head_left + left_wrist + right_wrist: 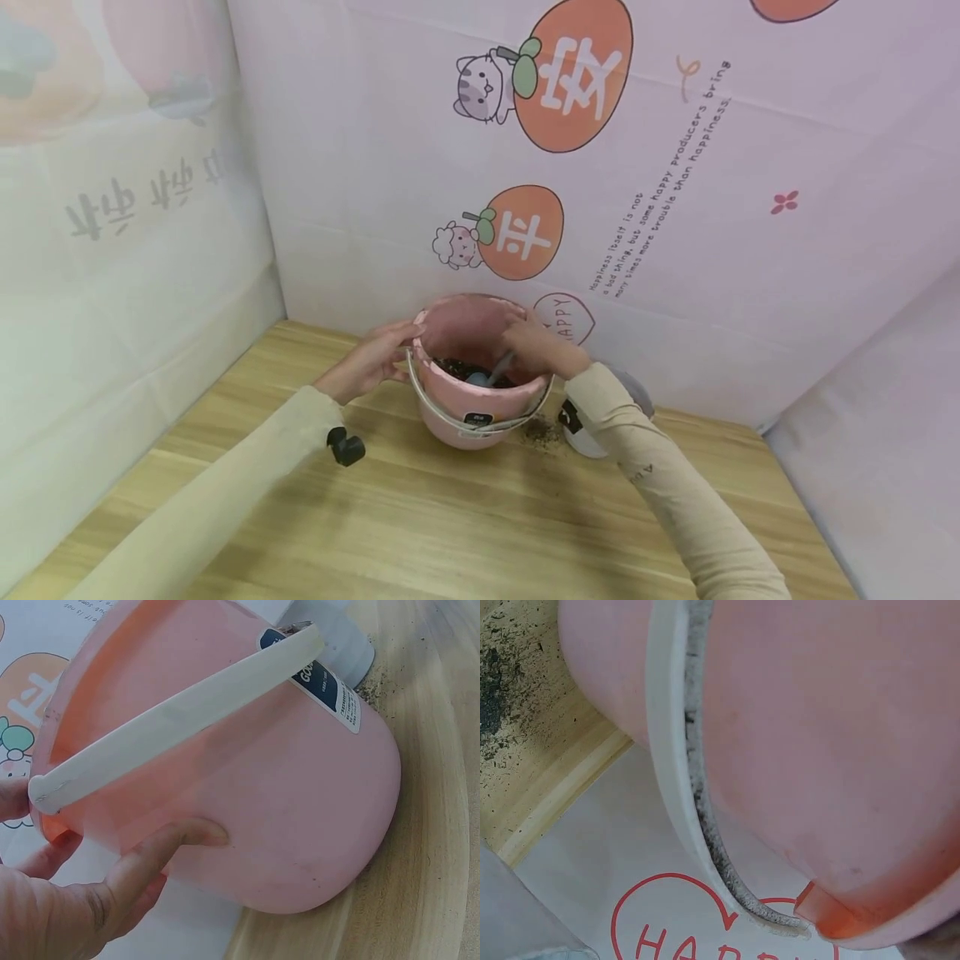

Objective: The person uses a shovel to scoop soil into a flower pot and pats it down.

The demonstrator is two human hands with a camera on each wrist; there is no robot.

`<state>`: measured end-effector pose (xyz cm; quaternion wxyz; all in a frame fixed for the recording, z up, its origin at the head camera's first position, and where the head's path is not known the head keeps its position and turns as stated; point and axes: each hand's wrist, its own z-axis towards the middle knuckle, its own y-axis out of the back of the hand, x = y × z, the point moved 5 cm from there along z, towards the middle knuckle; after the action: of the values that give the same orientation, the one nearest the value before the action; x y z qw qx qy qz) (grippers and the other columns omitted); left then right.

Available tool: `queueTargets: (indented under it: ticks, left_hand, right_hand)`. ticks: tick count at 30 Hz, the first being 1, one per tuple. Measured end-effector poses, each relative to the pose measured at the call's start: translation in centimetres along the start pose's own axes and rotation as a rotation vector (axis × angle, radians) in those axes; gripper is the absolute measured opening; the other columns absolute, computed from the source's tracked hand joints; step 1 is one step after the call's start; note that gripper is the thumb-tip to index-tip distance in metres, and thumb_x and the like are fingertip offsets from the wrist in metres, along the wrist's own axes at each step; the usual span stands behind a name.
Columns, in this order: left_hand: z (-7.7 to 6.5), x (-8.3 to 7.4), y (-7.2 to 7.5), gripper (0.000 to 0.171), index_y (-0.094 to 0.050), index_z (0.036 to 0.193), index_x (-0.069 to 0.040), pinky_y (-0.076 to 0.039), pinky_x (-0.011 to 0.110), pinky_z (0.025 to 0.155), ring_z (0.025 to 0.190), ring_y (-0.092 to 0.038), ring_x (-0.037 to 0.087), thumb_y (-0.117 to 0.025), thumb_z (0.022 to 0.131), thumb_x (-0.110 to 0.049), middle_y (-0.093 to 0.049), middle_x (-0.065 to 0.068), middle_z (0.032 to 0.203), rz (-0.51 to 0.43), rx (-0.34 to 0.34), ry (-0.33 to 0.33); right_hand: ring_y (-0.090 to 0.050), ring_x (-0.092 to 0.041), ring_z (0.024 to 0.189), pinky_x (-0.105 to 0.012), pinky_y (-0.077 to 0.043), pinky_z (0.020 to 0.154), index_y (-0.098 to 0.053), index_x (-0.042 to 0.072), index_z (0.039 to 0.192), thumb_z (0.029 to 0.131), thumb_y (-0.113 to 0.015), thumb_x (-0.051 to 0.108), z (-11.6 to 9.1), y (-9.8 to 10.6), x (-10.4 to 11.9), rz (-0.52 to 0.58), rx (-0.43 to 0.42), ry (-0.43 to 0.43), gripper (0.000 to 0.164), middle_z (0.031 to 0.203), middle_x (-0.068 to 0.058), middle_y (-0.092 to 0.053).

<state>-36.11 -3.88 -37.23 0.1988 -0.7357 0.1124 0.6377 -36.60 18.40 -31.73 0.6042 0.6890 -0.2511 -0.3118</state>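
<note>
Lt-brown wood-grain tabletop [420,517] w/ darker streaks is carrying a pink bucket [468,398] nr its back edge; dark soil crumbs [542,432] are lying scattered just R of the bucket, & a white-and-grey container [587,445], partly hidden, is sitting beside them

Pink bucket [452,398], white handle [180,718] down, grey scoop [500,368] in dark soil [454,366].

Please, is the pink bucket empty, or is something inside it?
Not empty, but not full: in the head view, dark soil-like material lies low inside the bucket.
</note>
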Motion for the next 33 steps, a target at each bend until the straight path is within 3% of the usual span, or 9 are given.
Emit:
queueTargets:
  ticks: [3, 6, 8, 14, 16, 20, 23, 29, 33]
  left_hand:
    - [0.0, -0.1, 0.0, 0.059, -0.031, 0.164, -0.007, -0.061, 0.043, 0.088, 0.117, -0.059, 0.025, -0.048, 0.111, -0.027, -0.053, 0.016, 0.133, 0.001, -0.01, -0.001]
    - [-0.1, -0.1, 0.1, 0.059, -0.032, 0.164, -0.006, -0.062, 0.039, 0.083, 0.107, -0.06, 0.019, -0.048, 0.111, -0.026, -0.053, 0.008, 0.122, 0.005, -0.014, 0.001]
    - [-0.2, -0.1, 0.1, 0.059, -0.031, 0.164, -0.006, -0.062, 0.038, 0.082, 0.112, -0.059, 0.022, -0.048, 0.111, -0.026, -0.052, 0.012, 0.127, 0.006, -0.012, 0.004]
    - [-0.2, -0.2, -0.1, 0.061, -0.028, 0.165, -0.008, -0.062, 0.039, 0.084, 0.146, -0.04, 0.042, -0.047, 0.111, -0.027, -0.04, 0.021, 0.154, -0.004, -0.002, -0.003]
    - [-0.1, -0.2, -0.1, 0.06, -0.03, 0.165, -0.008, -0.062, 0.039, 0.084, 0.145, -0.04, 0.042, -0.048, 0.111, -0.027, -0.044, 0.019, 0.149, -0.007, -0.007, 0.001]
    - [0.0, 0.0, 0.0, 0.058, -0.033, 0.164, -0.008, -0.062, 0.041, 0.086, 0.136, -0.049, 0.036, -0.049, 0.111, -0.026, -0.054, 0.01, 0.128, -0.01, -0.021, 0.013]
    - [0.0, 0.1, 0.1, 0.059, -0.033, 0.164, -0.007, -0.062, 0.043, 0.087, 0.13, -0.053, 0.031, -0.05, 0.111, -0.026, -0.055, 0.004, 0.116, -0.007, -0.024, 0.012]
    - [0.1, 0.0, 0.1, 0.06, -0.033, 0.164, -0.009, -0.062, 0.046, 0.089, 0.134, -0.05, 0.035, -0.05, 0.11, -0.027, -0.054, -0.001, 0.106, -0.014, -0.026, 0.006]
    - [0.0, 0.0, 0.0, 0.059, -0.033, 0.164, -0.01, -0.06, 0.052, 0.096, 0.135, -0.05, 0.035, -0.05, 0.11, -0.027, -0.055, 0.005, 0.117, -0.014, -0.024, 0.009]
  right_hand:
    - [-0.052, -0.022, 0.102, -0.056, -0.035, 0.111, -0.085, 0.018, 0.093, 0.082, -0.081, 0.005, -0.1, 0.1, -0.1, 0.017, -0.022, 0.033, 0.018, 0.093, 0.006, -0.079]
    - [-0.053, -0.024, 0.101, -0.054, -0.036, 0.109, -0.085, 0.018, 0.093, 0.084, -0.079, 0.003, -0.1, 0.1, -0.3, 0.072, -0.034, 0.065, 0.018, 0.093, 0.006, -0.08]
    - [-0.054, -0.025, 0.101, -0.053, -0.037, 0.106, -0.085, 0.017, 0.094, 0.086, -0.078, 0.003, -0.2, 0.1, -0.5, 0.124, -0.036, 0.078, 0.017, 0.094, 0.006, -0.08]
    - [-0.068, -0.03, 0.111, -0.06, -0.031, 0.124, -0.082, 0.008, 0.103, 0.09, -0.078, 0.002, -0.5, 0.5, -0.6, 0.29, -0.066, 0.15, 0.015, 0.105, -0.003, -0.08]
    - [-0.07, -0.028, 0.109, -0.06, -0.034, 0.123, -0.082, 0.006, 0.104, 0.089, -0.078, 0.0, -0.7, 0.6, -0.5, 0.319, -0.079, 0.173, 0.016, 0.106, -0.005, -0.08]
    - [-0.071, -0.024, 0.103, -0.047, -0.056, 0.104, -0.081, 0.005, 0.104, 0.089, -0.077, -0.002, -0.9, 0.8, -0.5, 0.368, -0.084, 0.165, 0.017, 0.107, -0.006, -0.08]
    - [-0.071, -0.022, 0.099, -0.039, -0.061, 0.093, -0.081, 0.004, 0.105, 0.089, -0.077, -0.003, -0.9, 0.9, -0.5, 0.393, -0.093, 0.155, 0.017, 0.106, -0.006, -0.08]
    - [-0.07, -0.022, 0.097, -0.042, -0.059, 0.095, -0.082, 0.005, 0.102, 0.089, -0.077, -0.003, -1.0, 1.5, -0.4, 0.39, -0.122, 0.183, 0.015, 0.103, -0.005, -0.08]
    - [-0.069, -0.024, 0.099, -0.045, -0.058, 0.096, -0.081, 0.004, 0.103, 0.089, -0.076, -0.004, -1.3, 1.8, -0.4, 0.392, -0.108, 0.18, 0.016, 0.104, -0.007, -0.079]
